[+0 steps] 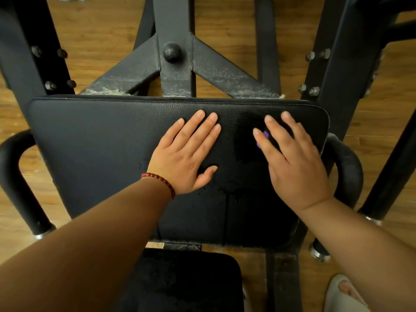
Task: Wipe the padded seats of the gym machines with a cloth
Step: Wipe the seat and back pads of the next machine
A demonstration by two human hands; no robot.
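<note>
Your left forearm (90,244) is filling the lower left corner, wearing a red bead bracelet (161,182) at the wrist, and just below it a small lower pad (184,282) is sitting at the bottom edge. Ahead of that, the padded seat (90,143) is lying broadside to you, its long axis running left to right across the view and its stitched far edge pointing toward the dark metal frame (173,70). Your left hand (186,154) is resting palm down near the middle of the pad, fingers straight and lightly fanned toward the far edge, thumb angled out to the right, holding nothing. Your right hand (290,161) is pressing flat on the pad's right part, fingers straight and spread, pointing up and to the left. The cloth (245,140) is lying under those fingers and seems to be spreading out to their left, into the gap between your two hands; it is dark against black upholstery, so its outline is hard to make out. A small purple patch (263,138) is showing between your right index and middle fingers. Curved black handles are flanking the pad, one at the left (11,167) and one at the right (346,167) just beside your right hand. A pale slipper (342,291) is standing on the wooden floor (225,25) at lower right.
</note>
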